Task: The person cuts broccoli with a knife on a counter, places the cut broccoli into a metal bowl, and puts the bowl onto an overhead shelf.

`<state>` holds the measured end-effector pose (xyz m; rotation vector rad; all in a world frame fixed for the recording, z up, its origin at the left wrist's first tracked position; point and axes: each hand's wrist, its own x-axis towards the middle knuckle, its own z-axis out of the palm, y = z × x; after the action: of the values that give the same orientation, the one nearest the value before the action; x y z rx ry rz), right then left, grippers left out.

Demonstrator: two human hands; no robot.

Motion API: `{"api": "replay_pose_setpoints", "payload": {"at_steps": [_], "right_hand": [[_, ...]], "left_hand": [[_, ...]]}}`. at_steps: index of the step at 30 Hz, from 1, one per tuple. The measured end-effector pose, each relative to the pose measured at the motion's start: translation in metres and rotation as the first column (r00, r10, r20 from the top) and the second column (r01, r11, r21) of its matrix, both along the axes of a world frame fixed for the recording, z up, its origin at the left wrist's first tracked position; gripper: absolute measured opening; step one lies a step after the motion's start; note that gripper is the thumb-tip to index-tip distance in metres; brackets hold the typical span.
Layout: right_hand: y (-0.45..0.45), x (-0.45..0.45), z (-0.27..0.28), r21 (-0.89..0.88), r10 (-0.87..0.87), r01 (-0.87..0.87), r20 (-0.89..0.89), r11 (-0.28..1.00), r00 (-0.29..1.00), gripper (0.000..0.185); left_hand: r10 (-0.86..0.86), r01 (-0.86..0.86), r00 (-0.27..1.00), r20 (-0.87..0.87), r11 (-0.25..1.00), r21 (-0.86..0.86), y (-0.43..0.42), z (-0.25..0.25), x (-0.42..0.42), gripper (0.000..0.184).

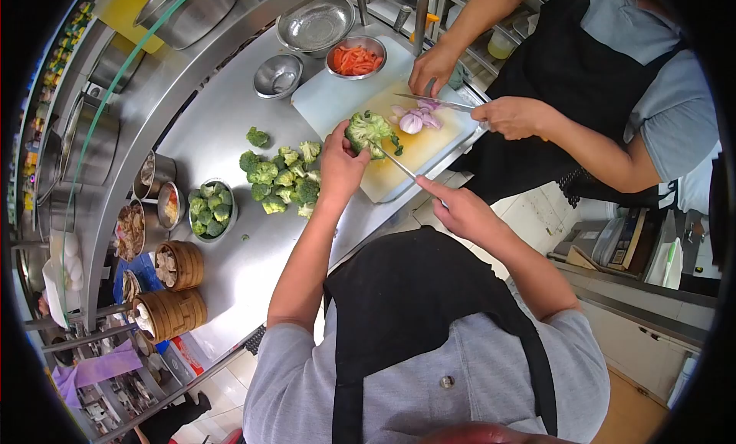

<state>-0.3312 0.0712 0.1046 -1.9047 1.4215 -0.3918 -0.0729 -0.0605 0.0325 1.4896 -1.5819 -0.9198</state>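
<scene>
My left hand (pixel 343 165) grips a head of broccoli (pixel 369 131) above the near part of the cutting board (pixel 318 106). In my right hand (pixel 458 208) is a knife (pixel 398 166), its blade reaching up to the broccoli's cut underside. Loose broccoli florets (pixel 284 180) lie in a pile on the steel table, left of my left hand. A steel bowl (pixel 215 209) farther left holds more florets. Just beyond the broccoli, peeled purple onions (pixel 414 120) rest on the board's yellow-stained part.
A co-worker's hand (pixel 510 117) holds another knife (pixel 441 103) over the onions; their other hand (pixel 434 68) is beside them. Sliced carrots or tomatoes fill a bowl (pixel 356 58). Two bamboo steamers (pixel 182 314) and steel containers (pixel 156 174) line the table's left side, under a metal shelf rail (pixel 165 110).
</scene>
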Motion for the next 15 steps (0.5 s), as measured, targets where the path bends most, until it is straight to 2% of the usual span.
{"api": "replay_pose_setpoints", "payload": {"at_steps": [4, 7, 13, 15], "right_hand": [[-0.008, 0.010, -0.014, -0.039, -0.002, 0.003, 0.007, 0.999, 1.000, 0.065], [-0.020, 0.020, -0.017, -0.054, -0.003, 0.005, 0.036, 0.999, 0.999, 0.064], [-0.033, 0.022, -0.019, -0.079, 0.009, -0.001, 0.096, 0.997, 0.995, 0.061], [-0.037, 0.022, -0.012, -0.075, 0.021, -0.012, 0.122, 0.997, 0.992, 0.059]], "left_hand": [[0.001, -0.001, 1.000, 0.004, 0.999, 0.038, -0.005, -0.005, 0.004, 0.072], [0.009, -0.009, 1.000, -0.006, 1.000, 0.005, -0.011, -0.010, 0.010, 0.072], [-0.001, 0.008, 0.994, -0.109, 0.998, 0.066, -0.008, -0.012, 0.014, 0.076], [-0.002, 0.023, 0.968, -0.251, 0.996, 0.082, -0.010, -0.024, 0.019, 0.075]]}}
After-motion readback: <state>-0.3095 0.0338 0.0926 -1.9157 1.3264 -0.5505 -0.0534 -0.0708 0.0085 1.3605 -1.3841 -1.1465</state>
